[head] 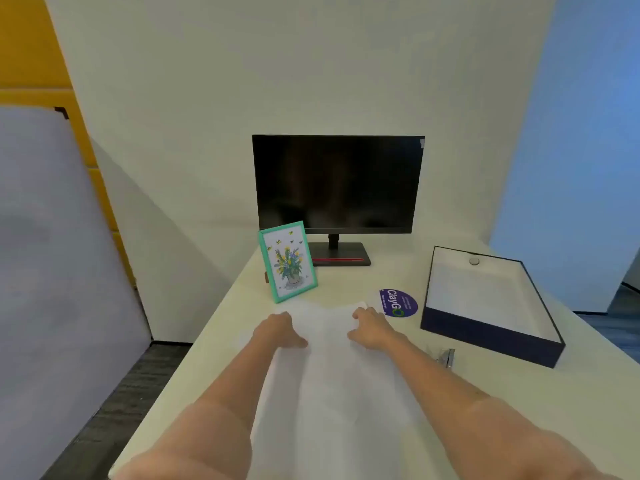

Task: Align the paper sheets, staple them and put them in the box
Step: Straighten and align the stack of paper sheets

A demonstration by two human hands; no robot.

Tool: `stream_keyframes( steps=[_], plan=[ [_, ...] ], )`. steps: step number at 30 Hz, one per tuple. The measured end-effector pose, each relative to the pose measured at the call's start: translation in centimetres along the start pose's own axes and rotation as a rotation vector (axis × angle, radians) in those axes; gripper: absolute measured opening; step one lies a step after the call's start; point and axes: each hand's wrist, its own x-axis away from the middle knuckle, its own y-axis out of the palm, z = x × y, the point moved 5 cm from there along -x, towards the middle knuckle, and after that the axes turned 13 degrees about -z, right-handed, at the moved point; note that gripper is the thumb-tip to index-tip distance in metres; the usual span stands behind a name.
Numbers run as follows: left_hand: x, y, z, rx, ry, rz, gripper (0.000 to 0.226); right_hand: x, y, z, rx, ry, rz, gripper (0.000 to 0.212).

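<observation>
White paper sheets (pixel 329 368) lie flat on the pale table in front of me, running from the near edge toward the picture frame. My left hand (pixel 278 330) rests on the sheets' far left part, fingers bent down onto the paper. My right hand (pixel 372 329) presses on the far right corner of the sheets. A small metal stapler (pixel 446 356) lies on the table to the right of my right forearm. An open dark blue box (pixel 485 337) with a white inside stands at the right, nothing visible in it but a small round mark on its far wall.
A black monitor (pixel 337 185) stands at the back of the table (pixel 214 358). A green picture frame (pixel 287 261) with a flower drawing leans just beyond the sheets. A round purple sticker (pixel 398 303) lies between the sheets and the box. The table's left edge drops to the floor.
</observation>
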Motion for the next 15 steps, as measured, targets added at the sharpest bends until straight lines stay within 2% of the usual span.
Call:
stream_keyframes(
  steps=[5,8,12,15],
  plan=[
    [-1.3,1.8,-1.1,-0.058,-0.071,-0.009,0.091,-1.3,0.6,0.4,0.105,0.165,-0.034,0.068],
    [-2.3,2.1,-1.5,-0.103,-0.082,-0.021,0.089,-2.3,0.0,0.7,0.067,0.240,-0.065,0.081],
    [-2.8,2.4,-1.6,-0.145,-0.078,-0.008,0.085,-3.2,-0.6,0.8,0.037,0.280,-0.131,0.087],
    [-2.9,2.5,-1.6,-0.156,-0.075,0.003,0.084,-3.6,-0.9,0.8,0.014,0.278,-0.139,0.107]
  ],
)
